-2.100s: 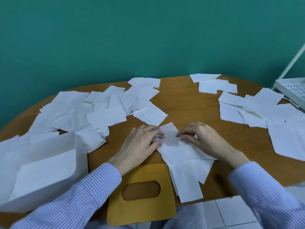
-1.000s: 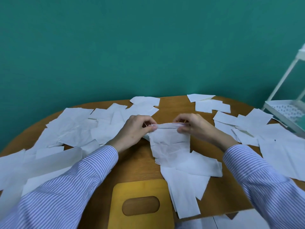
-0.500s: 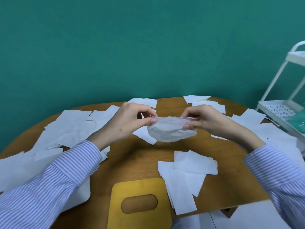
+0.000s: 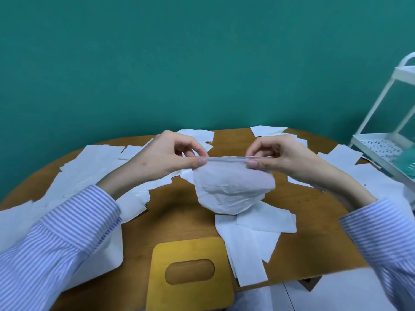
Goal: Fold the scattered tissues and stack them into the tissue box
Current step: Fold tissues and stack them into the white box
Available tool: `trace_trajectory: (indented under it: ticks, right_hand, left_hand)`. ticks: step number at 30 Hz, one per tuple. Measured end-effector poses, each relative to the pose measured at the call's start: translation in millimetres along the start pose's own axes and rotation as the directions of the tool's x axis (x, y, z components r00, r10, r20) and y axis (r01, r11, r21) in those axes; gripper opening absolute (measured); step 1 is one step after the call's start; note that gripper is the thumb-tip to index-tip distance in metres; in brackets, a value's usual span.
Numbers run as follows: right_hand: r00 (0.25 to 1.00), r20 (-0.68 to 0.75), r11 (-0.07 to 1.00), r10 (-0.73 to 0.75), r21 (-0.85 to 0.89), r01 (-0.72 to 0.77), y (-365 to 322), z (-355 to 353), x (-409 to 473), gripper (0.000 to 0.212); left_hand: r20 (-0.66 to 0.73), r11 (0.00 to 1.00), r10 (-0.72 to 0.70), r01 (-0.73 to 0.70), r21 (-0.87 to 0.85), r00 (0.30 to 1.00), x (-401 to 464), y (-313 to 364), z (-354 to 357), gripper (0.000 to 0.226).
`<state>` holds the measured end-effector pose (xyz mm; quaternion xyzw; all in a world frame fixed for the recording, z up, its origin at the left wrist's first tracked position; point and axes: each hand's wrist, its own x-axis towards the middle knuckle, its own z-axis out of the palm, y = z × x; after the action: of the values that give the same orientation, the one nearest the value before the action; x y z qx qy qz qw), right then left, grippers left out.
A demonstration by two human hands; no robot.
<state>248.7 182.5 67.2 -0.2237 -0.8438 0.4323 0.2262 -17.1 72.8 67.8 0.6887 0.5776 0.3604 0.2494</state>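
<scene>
Tissue [image 4: 233, 189]: white, creased, doubled over, hanging above surface [image 4: 179, 212], top edge pinched at both ends. Loose tissues [image 4: 94, 162]: flat, overlapping, spread left, right and near centre. Box [image 4: 105, 254]: white, near left, mostly hidden. Lid [image 4: 190, 272]: yellow, oval slot, near edge.

A rounded wooden table [image 4: 170, 212] carries everything. Left of the grip, a broad scatter of white tissues [image 4: 94, 167] covers its surface to the far edge. Right of the grip, more loose tissues [image 4: 372, 176] spread toward the table's right side. Directly below the grip lies a small overlapping pile of tissues [image 4: 253, 239]. Below and left of the grip sits a yellow lid [image 4: 190, 250] with 1 oval slot, at the near edge.
</scene>
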Motion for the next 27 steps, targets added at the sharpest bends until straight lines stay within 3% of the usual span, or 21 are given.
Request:
trace_trajectory:
  ticks: [5, 11, 19, 27]
  right_hand:
    - [0.992, -0.064, 0.976, 0.107, -0.185, -0.117, 45, 16, 17, 0.009]
    - [0.962, -0.205, 0.943, 0.182, -0.242, -0.230, 87, 33, 38, 0.012]
    - [0.957, -0.178, 0.937, 0.230, -0.225, -0.267, 117, 45, 47, 0.008]
    - [0.979, -0.095, 0.964, 0.178, -0.182, -0.193, 111, 56, 37, 0.008]
  left_hand:
    - [0.026, 0.991, -0.072, 0.069, 0.112, 0.997, 18, -35, 20, 0.003]
    - [-0.085, 0.975, -0.112, 0.125, 0.183, 0.990, 40, -86, 48, 0.002]
    - [-0.120, 0.973, -0.116, 0.137, 0.185, 0.986, 49, -115, 65, 0.003]
    - [0.002, 0.930, -0.150, 0.140, 0.341, 0.989, 42, -113, 59, 0.004]
